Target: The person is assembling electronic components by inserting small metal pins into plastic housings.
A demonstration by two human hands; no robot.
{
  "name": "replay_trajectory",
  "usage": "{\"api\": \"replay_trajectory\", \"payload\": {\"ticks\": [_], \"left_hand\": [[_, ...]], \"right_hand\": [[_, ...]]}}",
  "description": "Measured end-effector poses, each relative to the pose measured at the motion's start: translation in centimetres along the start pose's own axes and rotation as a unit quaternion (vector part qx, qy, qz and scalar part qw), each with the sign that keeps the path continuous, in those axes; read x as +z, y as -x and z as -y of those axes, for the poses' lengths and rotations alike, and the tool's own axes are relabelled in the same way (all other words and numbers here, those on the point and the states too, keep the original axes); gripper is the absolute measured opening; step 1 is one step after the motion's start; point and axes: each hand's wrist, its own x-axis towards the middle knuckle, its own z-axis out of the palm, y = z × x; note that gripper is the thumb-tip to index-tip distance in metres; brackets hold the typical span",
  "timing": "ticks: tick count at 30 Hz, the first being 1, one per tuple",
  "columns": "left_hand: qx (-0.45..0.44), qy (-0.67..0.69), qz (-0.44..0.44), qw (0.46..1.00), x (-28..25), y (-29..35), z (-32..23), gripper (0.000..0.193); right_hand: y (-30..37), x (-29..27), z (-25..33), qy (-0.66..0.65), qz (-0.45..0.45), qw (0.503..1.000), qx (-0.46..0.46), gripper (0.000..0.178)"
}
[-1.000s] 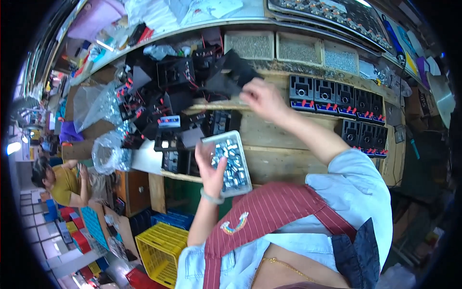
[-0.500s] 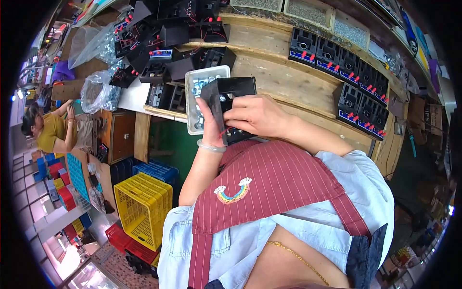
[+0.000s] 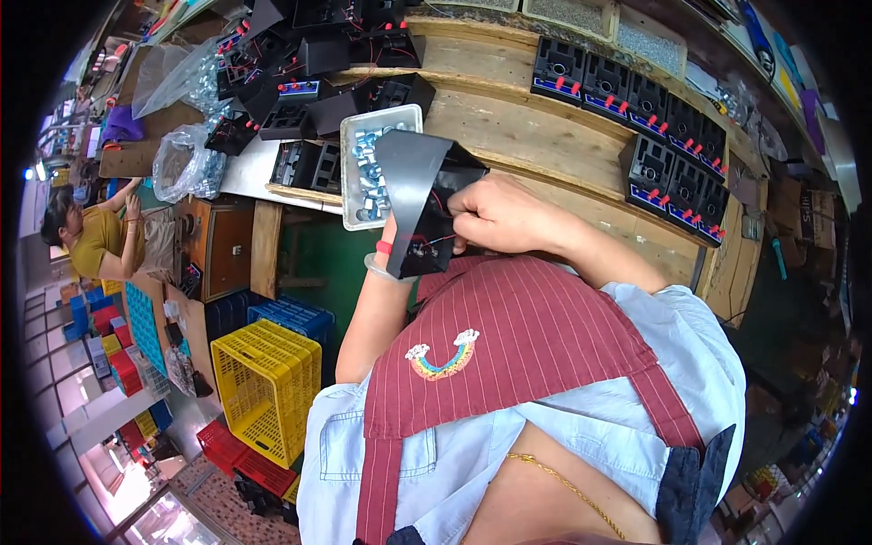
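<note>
My right hand [image 3: 498, 214] grips a black plastic housing [image 3: 420, 195] with thin red and black wires, holding it close above my chest. My left forearm rises beneath it, a pale bracelet on the wrist. My left hand [image 3: 389, 259] is mostly hidden behind the housing and holds a shallow white tray [image 3: 354, 168] of small silvery metal parts, which juts past the bench edge. The housing covers the tray's right side.
The wooden bench [image 3: 545, 136] carries rows of black housings with red and blue terminals [image 3: 672, 136] at right and a loose pile [image 3: 300, 54] at upper left. Clear bags of metal parts [image 3: 182, 163] lie left. Yellow [image 3: 263, 381] and blue [image 3: 291, 318] crates stand below. Another person [image 3: 91, 238] sits at left.
My right hand has carried a black housing from the pile down in front of the tray. The tray and my left hand stay close to my chest.
</note>
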Motion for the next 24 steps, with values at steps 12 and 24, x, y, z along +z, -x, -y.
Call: {"api": "replay_trajectory", "payload": {"ticks": [12, 24], "left_hand": [[-0.19, 0.204, 0.033, 0.96, 1.9, 0.3, -2.5, 0.038], [-0.01, 0.217, -0.045, 0.975, 2.9, 1.4, -2.9, 0.052]], "right_hand": [[0.5, 0.7, -1.6, 0.087, -0.134, 0.97, -0.184, 0.021], [-1.7, 3.3, -9.1, -0.27, -0.195, 0.939, -0.084, 0.013]]}}
